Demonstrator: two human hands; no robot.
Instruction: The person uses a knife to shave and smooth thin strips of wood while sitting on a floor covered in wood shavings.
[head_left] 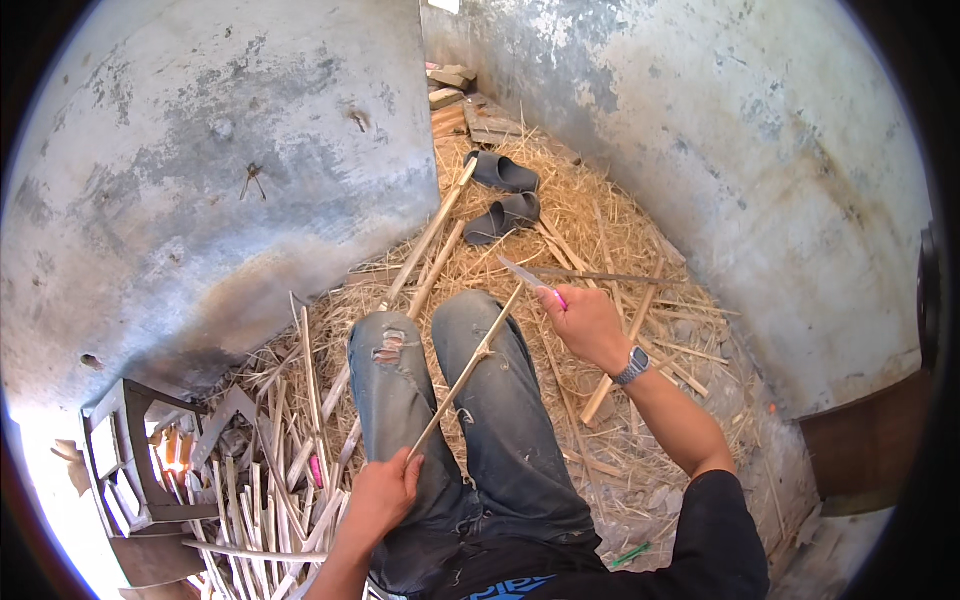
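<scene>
My left hand (384,492) is closed round the lower end of a thin wooden stick (462,382). The stick slants up and away to the right across my jeans, over the right knee. In my right hand (588,322) is a knife with a pink handle (560,298), its pale blade (518,270) pointing up and left. Near the stick's far tip, the blade lies close by; whether the two touch I cannot tell. A watch sits on my right wrist.
Straw-like shavings (570,190) cover the floor ahead, with dark slippers (500,172) and loose wooden strips (430,250) on them. More sticks (255,520) pile up at the left beside a dark frame (150,455). Worn grey walls (220,130) close in on both sides.
</scene>
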